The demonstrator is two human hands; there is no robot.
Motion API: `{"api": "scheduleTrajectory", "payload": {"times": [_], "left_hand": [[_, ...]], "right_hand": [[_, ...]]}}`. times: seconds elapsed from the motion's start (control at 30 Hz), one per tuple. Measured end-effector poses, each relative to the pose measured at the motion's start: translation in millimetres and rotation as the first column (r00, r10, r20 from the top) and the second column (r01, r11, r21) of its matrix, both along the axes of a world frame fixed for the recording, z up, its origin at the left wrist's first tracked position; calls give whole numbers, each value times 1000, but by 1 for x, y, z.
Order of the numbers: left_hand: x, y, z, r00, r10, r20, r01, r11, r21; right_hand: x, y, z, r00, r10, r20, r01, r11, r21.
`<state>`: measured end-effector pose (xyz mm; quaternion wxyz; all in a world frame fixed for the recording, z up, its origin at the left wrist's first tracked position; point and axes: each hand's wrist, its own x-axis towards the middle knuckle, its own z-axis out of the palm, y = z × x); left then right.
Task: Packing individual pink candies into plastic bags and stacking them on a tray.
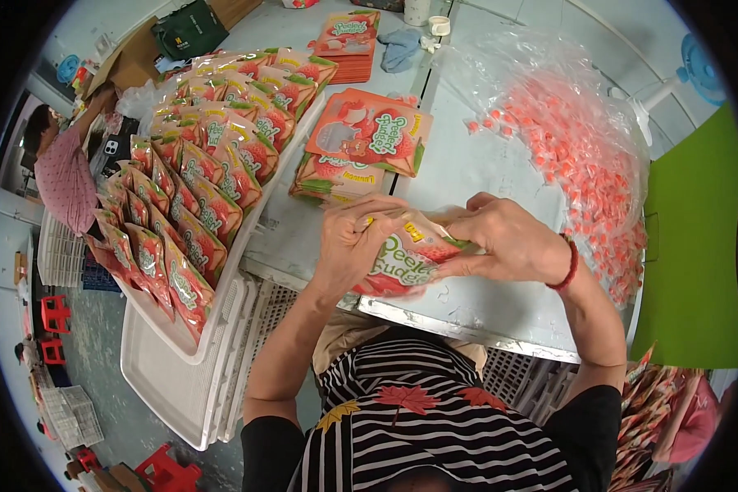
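Observation:
Between my hands, over the table's near edge, is a pink and red candy pouch (403, 261) with green lettering. My left hand (353, 238) is closed on its upper left edge. The fingers of my right hand (504, 238) pinch its upper right edge. Whether the pouch's top is open or sealed I cannot tell. Just beyond my hands lies a stack of flat pouches (369, 135), the top ones fanned askew. To the right, small pink wrapped candies (586, 164) spill from a large clear plastic bag (508, 61).
At left, a white tray (283, 193) holds rows of filled pouches, above stacked white trays (164, 381). Another pouch stack (348, 49) and a blue cloth (400, 51) lie at the back. A green panel (693, 246) borders the right side. Another person (66, 176) stands far left.

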<state>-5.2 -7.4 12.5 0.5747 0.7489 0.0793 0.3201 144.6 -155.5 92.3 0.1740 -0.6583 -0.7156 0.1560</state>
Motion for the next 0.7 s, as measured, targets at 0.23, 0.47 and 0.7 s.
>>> {"api": "scheduleTrajectory", "payload": {"times": [0.23,0.47,0.7], "left_hand": [[0,-3,3,992,-106,-62,109,992,58],[-4,-4,6,997,-74,-2,74,996,45],[-12,-7,4,996,-23,-88,19,998,-55]], "right_hand": [[-15,-12,-26,993,-22,113,8,992,126],[-22,-12,-26,974,-143,178,72,932,356],[-13,-15,-31,997,-68,-25,70,992,109]]}}
